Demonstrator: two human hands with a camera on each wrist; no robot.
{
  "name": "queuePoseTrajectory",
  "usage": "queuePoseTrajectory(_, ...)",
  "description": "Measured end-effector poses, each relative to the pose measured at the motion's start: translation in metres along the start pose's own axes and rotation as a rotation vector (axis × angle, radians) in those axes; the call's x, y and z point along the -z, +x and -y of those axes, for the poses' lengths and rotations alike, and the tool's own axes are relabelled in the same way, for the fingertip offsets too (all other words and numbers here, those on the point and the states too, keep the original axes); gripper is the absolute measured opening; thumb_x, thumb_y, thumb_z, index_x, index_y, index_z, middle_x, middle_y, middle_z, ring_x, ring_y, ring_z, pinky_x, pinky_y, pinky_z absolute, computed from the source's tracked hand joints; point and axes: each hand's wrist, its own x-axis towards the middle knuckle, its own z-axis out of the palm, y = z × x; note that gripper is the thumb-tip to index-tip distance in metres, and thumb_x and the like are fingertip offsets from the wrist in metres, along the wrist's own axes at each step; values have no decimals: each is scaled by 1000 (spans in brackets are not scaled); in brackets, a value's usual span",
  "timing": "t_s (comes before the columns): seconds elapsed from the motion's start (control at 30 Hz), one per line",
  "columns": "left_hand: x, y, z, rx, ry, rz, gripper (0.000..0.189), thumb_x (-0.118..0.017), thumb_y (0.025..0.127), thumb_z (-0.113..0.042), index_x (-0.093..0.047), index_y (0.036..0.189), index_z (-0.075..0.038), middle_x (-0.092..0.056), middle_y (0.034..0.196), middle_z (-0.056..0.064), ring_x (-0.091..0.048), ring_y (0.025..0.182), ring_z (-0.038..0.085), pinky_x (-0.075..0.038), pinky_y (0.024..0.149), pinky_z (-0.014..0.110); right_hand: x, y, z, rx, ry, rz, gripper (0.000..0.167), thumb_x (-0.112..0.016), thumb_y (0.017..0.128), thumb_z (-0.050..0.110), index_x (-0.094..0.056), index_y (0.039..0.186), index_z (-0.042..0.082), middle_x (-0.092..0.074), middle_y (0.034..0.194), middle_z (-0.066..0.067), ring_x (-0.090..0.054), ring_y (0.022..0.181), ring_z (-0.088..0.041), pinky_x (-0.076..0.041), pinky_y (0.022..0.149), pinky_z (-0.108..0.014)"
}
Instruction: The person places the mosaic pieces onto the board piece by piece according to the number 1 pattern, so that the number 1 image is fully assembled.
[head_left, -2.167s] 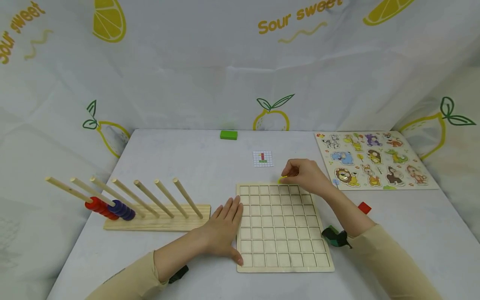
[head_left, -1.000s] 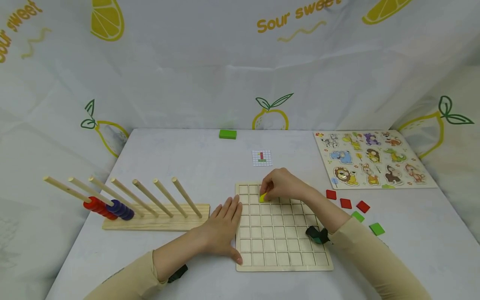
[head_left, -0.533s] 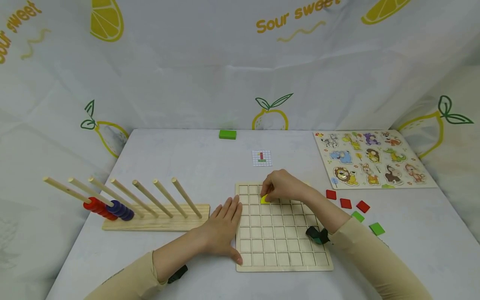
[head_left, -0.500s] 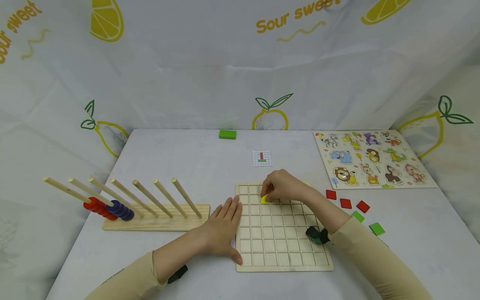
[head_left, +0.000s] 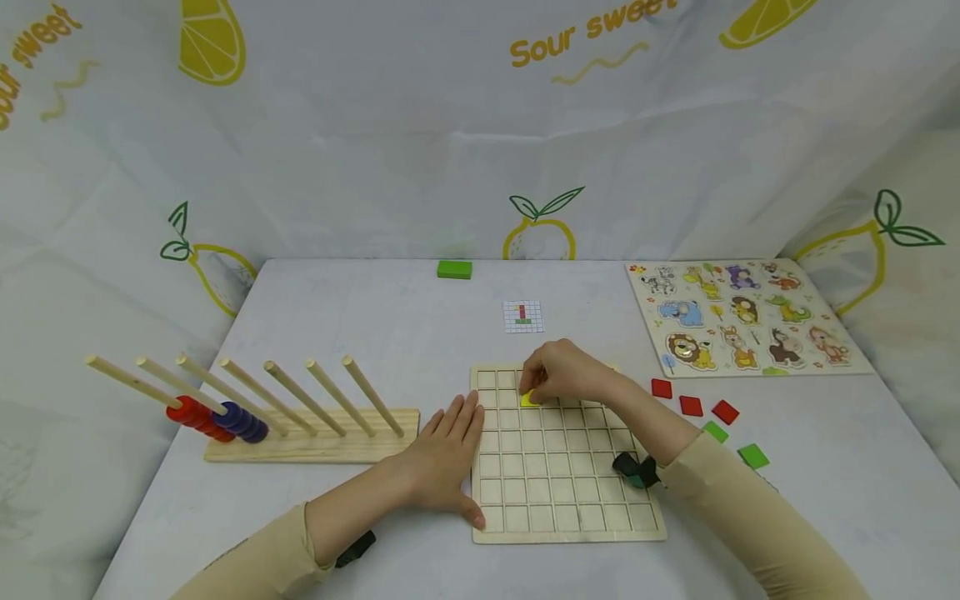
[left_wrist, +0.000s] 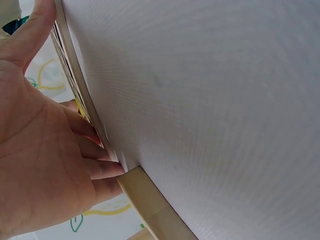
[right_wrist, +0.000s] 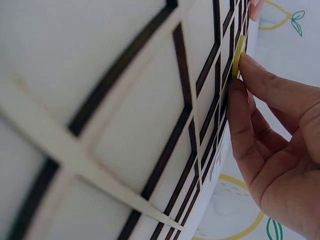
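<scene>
A square wooden grid board [head_left: 566,467] with several rows of shallow cells lies in the middle of the table. My right hand [head_left: 567,369] is over its far rows and pinches a yellow square tile [head_left: 528,399] between thumb and fingers. In the right wrist view the yellow tile [right_wrist: 238,56] sits at the grid's surface, its edge toward the camera. My left hand [head_left: 442,462] lies flat with fingers spread along the board's left edge; its thumb and fingertips touch that edge. In the left wrist view the palm [left_wrist: 45,145] shows beside the board's side.
Red tiles [head_left: 691,406] and green tiles [head_left: 753,456] lie right of the board. A small pattern card [head_left: 522,317] and a green block [head_left: 454,269] are behind it. An animal puzzle [head_left: 720,333] stands back right, a pegged bead counter [head_left: 315,450] at left.
My right hand has carried the yellow tile leftward and nearer, from the board's far edge onto a cell in the upper rows. Since then it has barely moved. The left hand stays put.
</scene>
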Motion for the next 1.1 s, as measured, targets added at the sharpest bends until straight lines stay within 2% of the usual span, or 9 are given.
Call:
queuePoseTrajectory(0.13,1,0,0,-2,0,0,136,-75,67,-72,-4,159,-1,10,167,18,3,157,36,-17,125,52,4,-4,1,-10,-8,-15,6,-78,83,12,-76,87,14,-72,80,4,-60,72,-7,-50,69,-23)
queuePoseTrajectory(0.27,1,-1,0,-7,4,-2,136,-74,67,-72,-4,158,-1,10,167,19,3,156,37,-17,125,52,18,-13,-2,-38,-42,-55,10,-74,87,14,-76,97,13,-72,86,3,-63,78,-10,-51,72,-27)
queuePoseTrajectory(0.5,-1,-1,1,-6,1,-2,136,-75,66,-72,-4,158,-1,10,167,19,3,156,37,-17,125,53,50,-41,-20,-122,-55,-122,17,-71,89,11,-74,106,8,-75,100,-7,-67,89,-17,-54,75,-30)
queuePoseTrajectory(0.67,-2,0,1,-8,1,-7,137,-74,66,-73,-4,158,0,11,167,19,3,156,37,-17,125,53,65,-62,-37,-182,-75,-143,20,-71,89,12,-74,109,7,-74,104,-9,-65,93,-19,-52,75,-30)
queuePoseTrajectory(0.93,-3,1,3,-15,-2,-8,137,-73,66,-73,-3,158,-1,12,167,19,4,156,37,-17,125,53,69,-94,-66,-225,-97,-147,20,-72,87,10,-74,107,8,-73,102,-7,-62,88,-13,-52,71,-22)
queuePoseTrajectory(1.1,-3,1,3,-10,3,-7,137,-73,66,-74,-3,159,-1,12,167,19,5,156,37,-17,125,53,65,-110,-75,-243,-90,-149,21,-73,85,8,-74,106,7,-73,102,-7,-61,82,-9,-52,67,-21)
